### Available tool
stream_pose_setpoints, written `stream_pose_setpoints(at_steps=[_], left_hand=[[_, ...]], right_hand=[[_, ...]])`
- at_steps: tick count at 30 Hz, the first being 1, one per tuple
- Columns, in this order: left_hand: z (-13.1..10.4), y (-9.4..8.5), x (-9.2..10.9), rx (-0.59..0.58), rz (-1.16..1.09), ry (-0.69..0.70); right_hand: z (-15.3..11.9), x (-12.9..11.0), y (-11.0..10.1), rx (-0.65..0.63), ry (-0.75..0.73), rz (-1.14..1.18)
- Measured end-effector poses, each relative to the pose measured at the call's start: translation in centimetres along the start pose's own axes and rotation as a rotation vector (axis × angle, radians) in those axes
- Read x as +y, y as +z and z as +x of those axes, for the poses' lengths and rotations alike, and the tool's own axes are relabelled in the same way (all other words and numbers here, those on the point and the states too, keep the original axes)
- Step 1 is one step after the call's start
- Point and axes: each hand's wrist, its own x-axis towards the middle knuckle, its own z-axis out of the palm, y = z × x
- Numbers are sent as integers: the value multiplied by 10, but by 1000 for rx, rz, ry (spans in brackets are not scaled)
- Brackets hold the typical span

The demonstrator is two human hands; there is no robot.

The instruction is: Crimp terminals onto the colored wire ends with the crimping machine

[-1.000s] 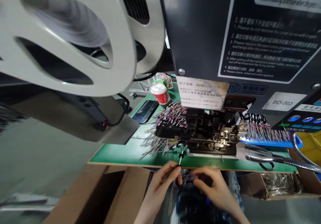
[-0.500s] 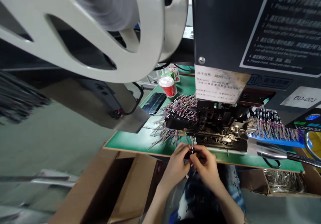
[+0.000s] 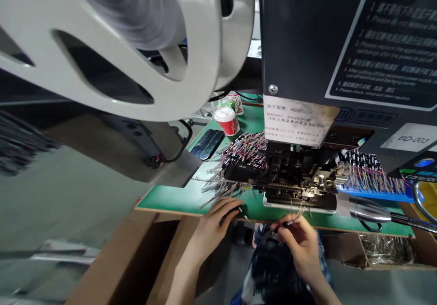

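Observation:
My right hand (image 3: 300,239) is closed in a pinch on a black cable (image 3: 286,224), whose thin loose wires fan up toward the crimping machine (image 3: 300,186). Over the front edge of the green table, my left hand (image 3: 215,221) is closed around a dark cable piece (image 3: 241,210) with a white part showing; the fingers partly cover it. A gap separates the two hands. Just beyond the left hand lies a heap of cables with coloured wire ends (image 3: 244,150).
A large white reel (image 3: 201,45) hangs at upper left. Behind the heap are a phone (image 3: 207,144) and a red cup (image 3: 227,121). More cables lie in a blue tray (image 3: 375,194) at right, past a metal lamp arm (image 3: 370,208). Cardboard boxes (image 3: 344,250) stand below.
My hands, together half a second ago, have moved apart. The left went left toward the cable heap, while the right went right, below the machine's lit working area.

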Motion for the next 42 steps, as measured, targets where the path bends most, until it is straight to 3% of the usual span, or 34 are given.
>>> stream_pose_setpoints(at_steps=[5,11,15,19,21,24,28,32,37,40,42], left_hand=[[11,10,-4,256,221,-80],[25,22,9,294,266,-87],[16,15,29,372,293,-7],[-3,13,66,456,274,-24],[-9,20,89,338,69,-66],[-4,37,118,53,-358,-66],[17,56,135,-154,-658,-82],[29,61,136,-214,-774,-151],[24,68,138,-221,-866,-252],[23,72,142,-231,-908,-293],[23,73,143,-209,-907,-250]], right_hand=[[-14,-21,-21,-41,-18,-33],[-16,-32,-38,-74,139,137],[-13,-33,-47,-79,142,168],[-9,-34,-52,-92,161,249],[-7,-35,-52,-117,191,313],[-6,-36,-53,-158,223,374],[-7,-38,-58,-185,267,363],[-6,-39,-63,-141,257,343],[-2,-38,-59,-84,173,370],[-1,-33,-57,-150,173,357],[1,-28,-59,-203,167,333]])
